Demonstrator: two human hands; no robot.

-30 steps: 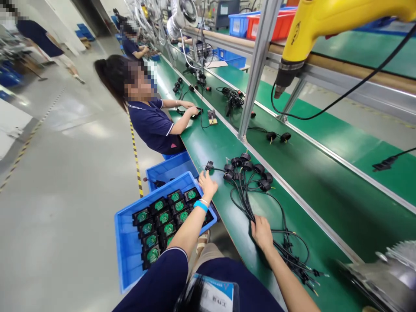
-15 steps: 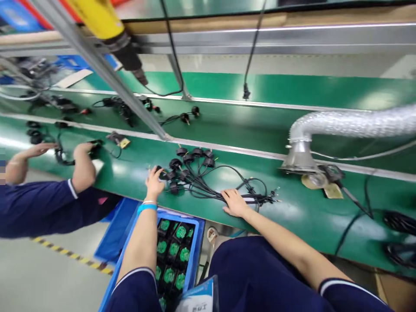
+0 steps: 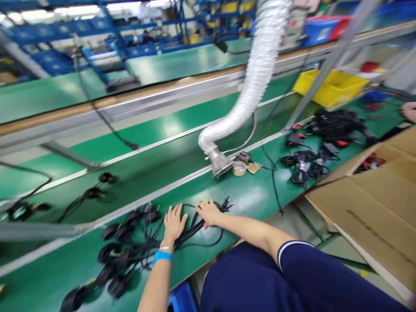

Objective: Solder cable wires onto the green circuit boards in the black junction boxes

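Observation:
On the green bench lies a bunch of black cables (image 3: 191,234) with round black plug-like ends (image 3: 110,253) spread at the left. My left hand (image 3: 173,224) rests flat over the middle of the cables, fingers apart. Farther right, my right hand (image 3: 209,214) is around the bundle near its thin wire ends (image 3: 226,204), with fingers on the far side and thumb on the near side. Part of the bundle is hidden under both hands.
A silver duct hood (image 3: 219,162) hangs above the bench, near a tape roll (image 3: 239,168). Coiled cables (image 3: 300,171) lie to the right, beside an open cardboard box (image 3: 367,208). A yellow bin (image 3: 331,86) stands behind; another person's hand (image 3: 408,112) shows at the right edge.
The view has swung to the right. My left hand has left the round ends and moved along to the cables, closer to my right hand, which stays at the bundle.

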